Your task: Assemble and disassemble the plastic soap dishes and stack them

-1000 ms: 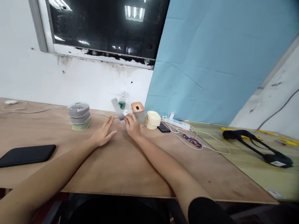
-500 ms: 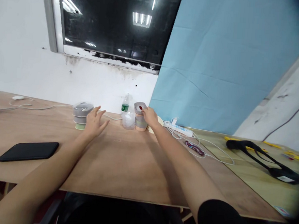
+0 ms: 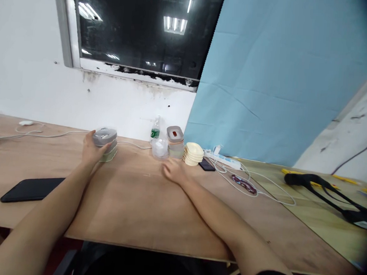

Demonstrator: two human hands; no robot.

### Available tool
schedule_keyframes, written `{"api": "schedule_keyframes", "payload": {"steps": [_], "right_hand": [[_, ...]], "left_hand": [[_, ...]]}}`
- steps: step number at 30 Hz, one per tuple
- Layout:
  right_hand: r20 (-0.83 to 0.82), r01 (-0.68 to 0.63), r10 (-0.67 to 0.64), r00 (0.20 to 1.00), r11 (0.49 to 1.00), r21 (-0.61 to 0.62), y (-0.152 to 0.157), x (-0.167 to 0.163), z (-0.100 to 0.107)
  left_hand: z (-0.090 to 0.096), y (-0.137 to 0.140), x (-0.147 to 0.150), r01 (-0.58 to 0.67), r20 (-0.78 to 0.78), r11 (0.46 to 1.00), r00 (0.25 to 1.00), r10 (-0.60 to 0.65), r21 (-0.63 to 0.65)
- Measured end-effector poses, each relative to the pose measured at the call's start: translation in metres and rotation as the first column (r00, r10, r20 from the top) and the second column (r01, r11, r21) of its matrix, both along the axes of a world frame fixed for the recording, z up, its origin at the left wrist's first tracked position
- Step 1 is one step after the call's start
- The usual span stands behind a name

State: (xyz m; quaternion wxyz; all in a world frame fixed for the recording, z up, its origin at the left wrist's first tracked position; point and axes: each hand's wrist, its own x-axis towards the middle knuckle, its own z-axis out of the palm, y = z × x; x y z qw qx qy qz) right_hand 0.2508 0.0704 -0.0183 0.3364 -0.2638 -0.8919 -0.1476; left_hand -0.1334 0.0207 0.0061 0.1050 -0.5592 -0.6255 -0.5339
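Note:
On the left of the table, my left hand (image 3: 91, 151) is wrapped round a stack of grey and green food containers (image 3: 105, 137). The thumb lies across the front and the fingers are on the left side. My right hand (image 3: 174, 171) is low over the table, its fingers loosely curled with nothing visible in them. Just behind it are a clear plastic cup-like container (image 3: 160, 148) and a second stack of containers (image 3: 175, 147) with a grey top piece bearing a red-brown mark. Right of these sits a pile of cream-coloured lids or dishes (image 3: 193, 154).
A green-labelled water bottle (image 3: 155, 131) stands by the wall. A dark phone (image 3: 206, 164), a white power strip (image 3: 226, 159), cables and a dark red patterned object (image 3: 244, 184) lie to the right. A black phone-like slab (image 3: 32, 189) lies front left, and a black strap-like object (image 3: 330, 200) far right.
My left hand has moved left and closed round the grey and green stack. My right hand has left the other stack and come down in front of it, uncovering the cream pile and dark phone.

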Motion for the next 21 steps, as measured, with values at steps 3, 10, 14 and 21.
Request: {"api": "schedule_keyframes", "payload": {"steps": [3,10,14,21], "right_hand": [[0.137,-0.058,0.061,0.989,0.998,-0.027,-0.010,-0.007,-0.016],[0.107,0.007,0.010,0.994,0.987,-0.158,-0.015,-0.012,-0.012],[0.070,0.061,-0.047,0.996,0.976,-0.209,-0.012,-0.005,-0.011],[0.048,0.117,-0.109,0.993,0.963,-0.242,-0.009,-0.002,-0.013]], "left_hand": [[-0.002,0.004,-0.001,-0.059,0.124,0.998,0.990,0.062,-0.026],[0.000,-0.004,0.012,-0.111,0.130,0.993,0.985,0.114,-0.032],[0.000,-0.003,0.018,-0.127,0.109,0.992,0.986,0.128,-0.020],[0.002,-0.008,0.022,-0.131,0.127,0.991,0.984,0.126,0.031]]}}
